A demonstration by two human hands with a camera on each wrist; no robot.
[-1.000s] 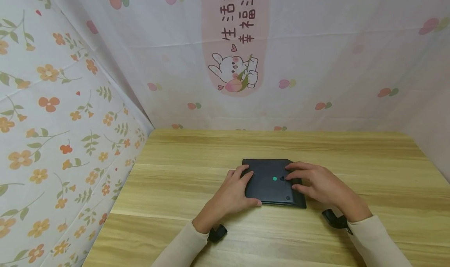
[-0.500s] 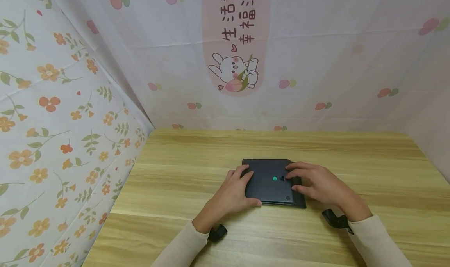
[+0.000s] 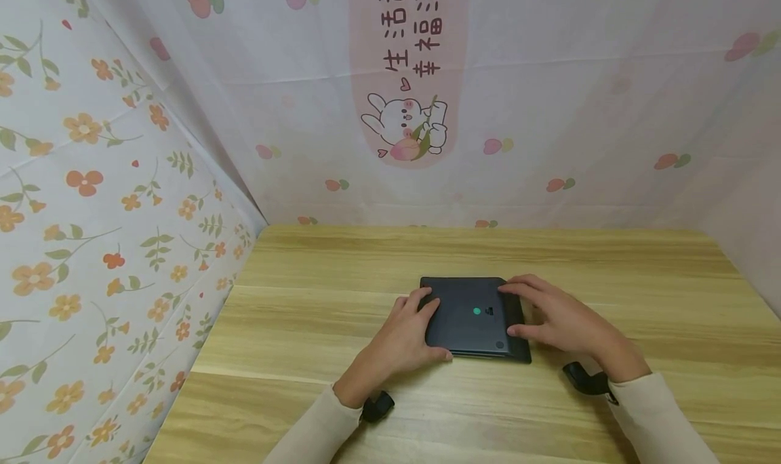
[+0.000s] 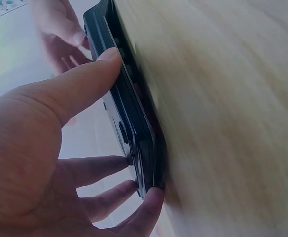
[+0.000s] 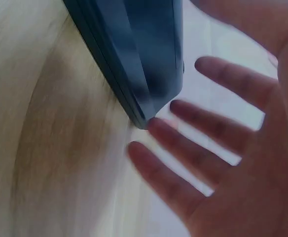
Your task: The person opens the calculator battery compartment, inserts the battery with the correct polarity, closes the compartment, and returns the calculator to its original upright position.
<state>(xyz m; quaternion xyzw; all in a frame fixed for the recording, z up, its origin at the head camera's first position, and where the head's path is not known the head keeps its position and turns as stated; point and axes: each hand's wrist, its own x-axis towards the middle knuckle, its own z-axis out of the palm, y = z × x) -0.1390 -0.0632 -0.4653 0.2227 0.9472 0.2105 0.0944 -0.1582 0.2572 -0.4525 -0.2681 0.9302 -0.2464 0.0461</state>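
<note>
A black calculator (image 3: 460, 315) lies face down on the wooden table, with a green round sticker (image 3: 477, 311) and a small battery-cover latch (image 3: 489, 311) on its back. My left hand (image 3: 405, 335) holds its left end, thumb at the near edge and fingertips at the left side. In the left wrist view, a row of keys shows under the calculator's edge (image 4: 134, 103). At the right end, my right hand (image 3: 558, 318) has its fingers spread. The right wrist view shows those fingers (image 5: 213, 128) fairly straight beside the calculator's corner (image 5: 149, 98); whether they touch it is unclear.
The wooden table (image 3: 293, 355) extends on every side of the calculator. Patterned cloth (image 3: 537, 111) hangs behind it, and a floral cloth (image 3: 122, 233) stands along the left. Black straps (image 3: 378, 406) sit at both wrists.
My right hand has shifted slightly right, and its fingers have come away from the battery-cover latch. My left hand and the calculator have stayed in place.
</note>
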